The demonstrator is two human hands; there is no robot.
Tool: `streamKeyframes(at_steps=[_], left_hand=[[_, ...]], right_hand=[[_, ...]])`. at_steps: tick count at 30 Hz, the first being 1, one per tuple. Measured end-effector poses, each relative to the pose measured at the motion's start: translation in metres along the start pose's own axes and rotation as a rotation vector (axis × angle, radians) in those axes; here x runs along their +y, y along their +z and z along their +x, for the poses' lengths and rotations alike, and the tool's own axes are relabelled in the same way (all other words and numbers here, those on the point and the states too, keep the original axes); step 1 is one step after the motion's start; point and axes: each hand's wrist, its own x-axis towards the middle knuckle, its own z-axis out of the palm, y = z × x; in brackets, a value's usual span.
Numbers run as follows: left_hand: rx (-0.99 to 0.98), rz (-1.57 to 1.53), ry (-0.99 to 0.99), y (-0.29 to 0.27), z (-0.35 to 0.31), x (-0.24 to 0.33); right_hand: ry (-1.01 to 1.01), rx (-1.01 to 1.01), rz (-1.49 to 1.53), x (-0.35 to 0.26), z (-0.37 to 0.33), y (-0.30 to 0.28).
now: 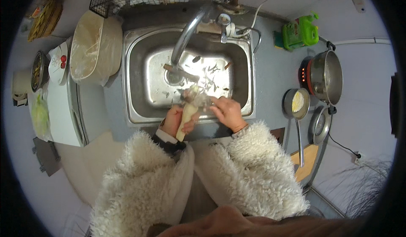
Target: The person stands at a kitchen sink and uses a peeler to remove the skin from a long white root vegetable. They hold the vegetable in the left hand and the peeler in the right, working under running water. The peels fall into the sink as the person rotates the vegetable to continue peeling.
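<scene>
Pale root [188, 112] through left grip [171, 119]

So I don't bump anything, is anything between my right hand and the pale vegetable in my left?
Yes: a greyish blur, too unclear to name, lies between your right hand and the upper part of the pale vegetable. Lower down, your left hand wraps around it.

Sink [139, 72]: smooth metal, satin, with bright glare. Faucet [188, 36]: chrome-like metal — smooth, glossy. Surface [270, 76]: matt grey, smooth. Tub [112, 46]: translucent plastic, slight sheen. Bottle [298, 35]: green plastic, shiny. Pot [333, 76]: polished metal. Board [312, 156]: smooth wood. Sleeves [266, 169]: cloth — shaggy, matt. Pale vegetable [189, 112]: smooth.
</scene>
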Motion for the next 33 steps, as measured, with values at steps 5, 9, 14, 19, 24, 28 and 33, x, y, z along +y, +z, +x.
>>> streamKeyframes(at_steps=[5, 9, 14, 19, 24, 28, 33], left_hand=[[-0.053, 0.037, 0.037, -0.004, 0.005, 0.003], [-0.002, 0.027, 0.034, -0.01, 0.009, 0.004], [0.059, -0.027, 0.099, -0.022, 0.014, 0.005], [0.301, 0.107, 0.28, -0.033, 0.031, 0.014], [0.293, 0.249, 0.348, -0.044, 0.045, 0.038], [0.282, 0.317, 0.387, -0.055, 0.055, 0.057], [0.147, 0.328, 0.299, -0.069, 0.073, 0.078]], right_hand=[[0.166, 0.04, -0.056, 0.012, 0.015, 0.001], [0.133, -0.069, -0.029, 0.029, 0.021, 0.009], [0.363, -0.416, -0.199, 0.082, 0.045, 0.043], [0.248, -0.371, -0.434, 0.118, 0.062, 0.069], [0.483, 0.327, 0.535, 0.115, 0.108, 0.031], [0.472, 0.302, 0.445, 0.079, 0.149, 0.005], [0.385, 0.208, 0.24, 0.052, 0.19, 0.015]])
